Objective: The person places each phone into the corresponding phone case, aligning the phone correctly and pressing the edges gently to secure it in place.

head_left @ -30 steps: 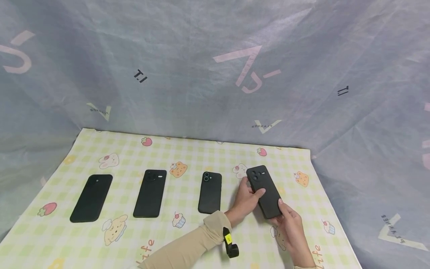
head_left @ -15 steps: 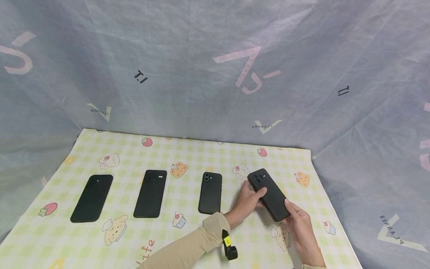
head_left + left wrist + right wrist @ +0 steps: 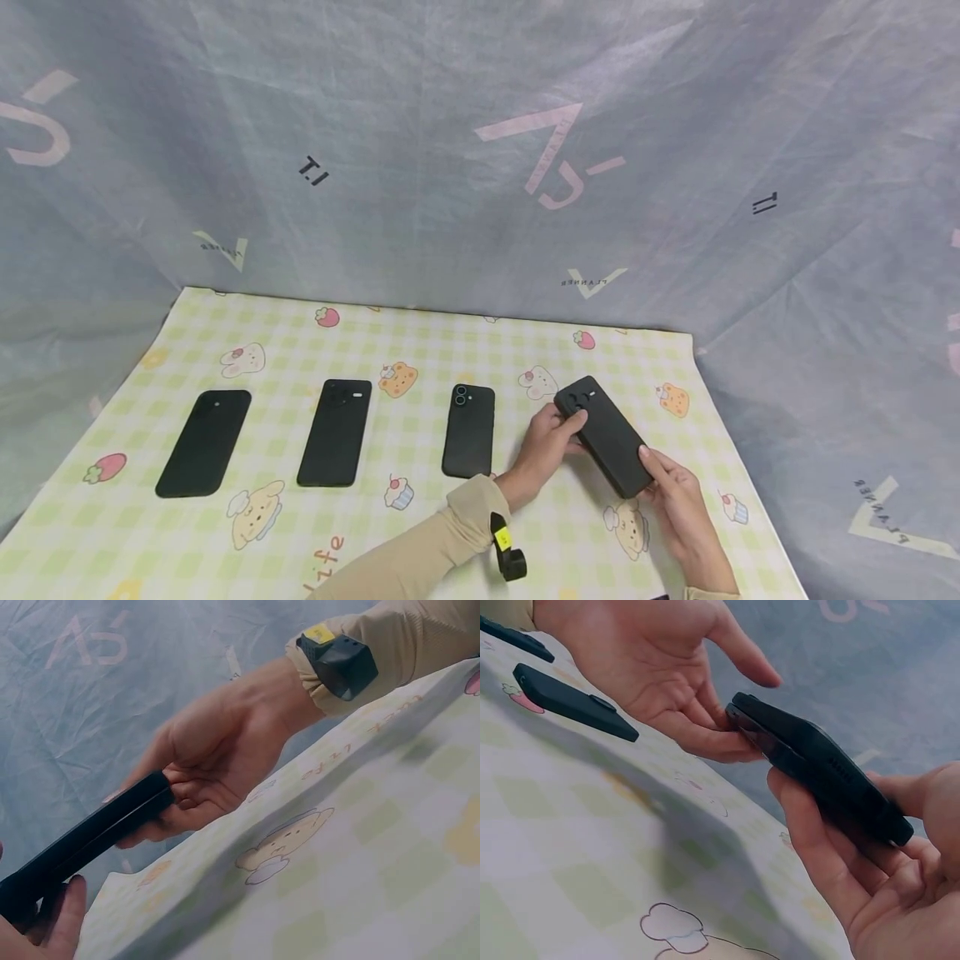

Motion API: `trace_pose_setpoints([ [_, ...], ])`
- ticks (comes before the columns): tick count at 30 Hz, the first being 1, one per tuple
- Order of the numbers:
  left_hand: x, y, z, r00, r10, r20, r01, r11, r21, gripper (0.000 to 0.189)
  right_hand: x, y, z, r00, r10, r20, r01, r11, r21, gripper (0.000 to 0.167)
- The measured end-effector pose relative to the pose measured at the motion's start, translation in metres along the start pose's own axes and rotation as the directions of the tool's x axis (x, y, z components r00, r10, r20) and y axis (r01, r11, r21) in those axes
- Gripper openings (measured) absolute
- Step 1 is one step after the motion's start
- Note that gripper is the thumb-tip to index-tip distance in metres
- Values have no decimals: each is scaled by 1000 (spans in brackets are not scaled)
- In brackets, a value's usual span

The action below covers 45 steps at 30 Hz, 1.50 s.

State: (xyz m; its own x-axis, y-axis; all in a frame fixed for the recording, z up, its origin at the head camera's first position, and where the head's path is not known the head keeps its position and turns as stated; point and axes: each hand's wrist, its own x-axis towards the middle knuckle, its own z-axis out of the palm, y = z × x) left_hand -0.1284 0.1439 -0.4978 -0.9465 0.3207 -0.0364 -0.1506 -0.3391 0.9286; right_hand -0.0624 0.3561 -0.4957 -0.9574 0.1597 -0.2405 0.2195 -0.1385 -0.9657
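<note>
A black phone (image 3: 611, 446), with a black case (image 3: 832, 757) over its back, is held off the cloth by both hands, tilted. In both wrist views a thin seam runs between two layers along the edge. My left hand (image 3: 546, 446) grips the camera end, thumb on the back beside the lens cutouts and fingers underneath. My right hand (image 3: 678, 504) pinches the opposite end, thumb on top and fingers below. To the left of my hands a smaller black phone (image 3: 469, 433) with two ringed lenses lies back up. The held phone's screen side is hidden in the head view.
Farther left on the checked tablecloth (image 3: 420, 533) lie a black phone (image 3: 336, 437) with a round camera area and another black phone-shaped slab (image 3: 204, 446). A grey printed curtain (image 3: 420, 208) hangs behind the table. A black wrist strap (image 3: 506, 546) dangles from my left cuff.
The held phone has shifted slightly right and toward me, and its lower end has swung right. My right hand has moved right with it. My left thumb has slid nearer the lenses.
</note>
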Motion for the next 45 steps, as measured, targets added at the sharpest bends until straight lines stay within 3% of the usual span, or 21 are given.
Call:
trace_pose_setpoints([
  [5,2,7,-7,999,-48,-5,48,999,-1,39,1,0,-6,999,-25,35,25,1000,-4,26],
  [12,4,12,-18,996,-65,56,63,997,43,46,2,-3,-18,991,-47,128,48,999,-8,28],
  [22,4,11,-22,992,-85,95,62,971,231,47,7,-5,-31,981,6,194,6,998,-64,25],
  [28,3,11,-22,989,-94,116,54,950,306,44,11,-8,-40,943,22,333,-3,998,-58,29],
  [34,2,10,-23,991,-76,109,18,889,458,55,15,-12,-45,875,30,483,-7,999,-49,36],
  [36,1,10,-23,991,-82,107,22,881,473,56,16,-13,-46,858,38,512,-12,998,-56,38],
  [45,-2,10,-23,991,-92,98,33,874,485,57,23,-20,-51,827,71,557,8,990,-138,41],
])
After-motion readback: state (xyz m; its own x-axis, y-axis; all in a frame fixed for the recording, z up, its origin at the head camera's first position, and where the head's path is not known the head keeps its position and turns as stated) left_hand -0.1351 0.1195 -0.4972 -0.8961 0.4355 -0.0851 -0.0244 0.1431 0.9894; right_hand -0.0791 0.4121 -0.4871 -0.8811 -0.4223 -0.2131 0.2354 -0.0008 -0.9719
